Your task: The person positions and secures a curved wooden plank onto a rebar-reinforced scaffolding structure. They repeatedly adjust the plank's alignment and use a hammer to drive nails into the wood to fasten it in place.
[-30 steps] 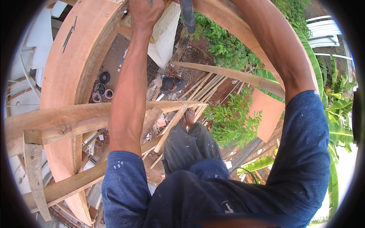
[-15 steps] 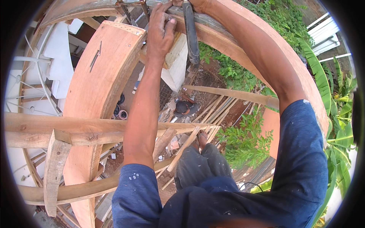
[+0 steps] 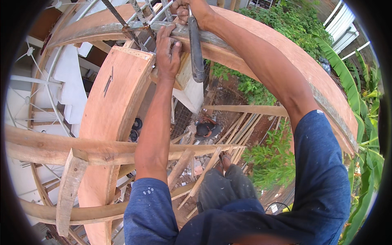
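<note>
My left hand (image 3: 168, 55) lies with fingers stretched and thumb apart against the inner edge of a curved wooden form (image 3: 228, 45). Just to its right, my right hand (image 3: 197, 13) is closed at the top of a black-handled tool (image 3: 196, 55). The tool's grip hangs downward over the form's edge, with a bit of metal shank showing above it. Its head is hidden in or behind my fingers, so I cannot tell its exact kind. Steel reinforcing bars (image 3: 139, 14) rise beside my left hand.
A broad curved plywood panel (image 3: 108, 98) stands at left, crossed by a timber beam (image 3: 102, 152). A short timber piece (image 3: 71, 192) leans on it. Far below, a person (image 3: 206, 130) is near stacked poles (image 3: 241, 130). A ladder-like timber frame (image 3: 204, 171) rises by my legs. Banana leaves (image 3: 347, 85) border the right.
The view has shifted, so both hands and the form sit lower in the picture and more reinforcing bars show at the top. My hands keep about the same places on the form.
</note>
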Demonstrator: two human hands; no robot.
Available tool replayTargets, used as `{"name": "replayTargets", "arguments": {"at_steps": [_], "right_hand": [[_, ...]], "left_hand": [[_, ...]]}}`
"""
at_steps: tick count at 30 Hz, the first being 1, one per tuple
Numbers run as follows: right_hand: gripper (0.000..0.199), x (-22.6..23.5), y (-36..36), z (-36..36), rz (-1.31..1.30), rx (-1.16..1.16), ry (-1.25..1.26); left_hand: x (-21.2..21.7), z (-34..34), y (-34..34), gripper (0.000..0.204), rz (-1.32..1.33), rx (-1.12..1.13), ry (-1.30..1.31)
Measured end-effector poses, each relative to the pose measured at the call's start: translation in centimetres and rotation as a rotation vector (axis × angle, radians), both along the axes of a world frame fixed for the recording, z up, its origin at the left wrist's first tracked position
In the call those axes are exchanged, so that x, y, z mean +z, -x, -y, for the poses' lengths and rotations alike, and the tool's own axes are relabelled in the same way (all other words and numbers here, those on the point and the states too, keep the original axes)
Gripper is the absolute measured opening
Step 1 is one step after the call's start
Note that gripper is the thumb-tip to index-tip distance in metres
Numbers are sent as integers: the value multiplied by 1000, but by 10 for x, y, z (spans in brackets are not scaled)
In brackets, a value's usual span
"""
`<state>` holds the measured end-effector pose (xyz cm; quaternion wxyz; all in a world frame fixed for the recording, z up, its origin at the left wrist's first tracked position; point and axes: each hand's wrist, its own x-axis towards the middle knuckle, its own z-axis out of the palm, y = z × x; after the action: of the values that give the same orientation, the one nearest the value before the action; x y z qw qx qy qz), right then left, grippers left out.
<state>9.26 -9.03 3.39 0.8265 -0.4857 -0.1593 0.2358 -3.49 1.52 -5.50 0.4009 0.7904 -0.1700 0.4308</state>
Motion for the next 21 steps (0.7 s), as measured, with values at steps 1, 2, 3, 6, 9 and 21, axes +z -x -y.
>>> {"name": "replayTargets", "arguments": {"at_steps": [1,2,3,6,9,21], "right_hand": [[33,3,1,3,-34,-72,-12],[30,5,3,8,-96,-63,-5],[27,8,5,16,-158,-54,3],[21,18,19,45,-193,-26,66],[34,31,56,81,-80,-60,190],[52,-91,287,165,211,172,965]], "left_hand": [[0,-1,0,18,5,4,-14],[0,-1,0,18,9,6,-30],[-1,-1,-1,18,19,5,-46],[-4,-2,-2,16,26,13,-69],[-6,-3,-2,14,17,45,-122],[0,-4,2,13,1,48,-203]]}}
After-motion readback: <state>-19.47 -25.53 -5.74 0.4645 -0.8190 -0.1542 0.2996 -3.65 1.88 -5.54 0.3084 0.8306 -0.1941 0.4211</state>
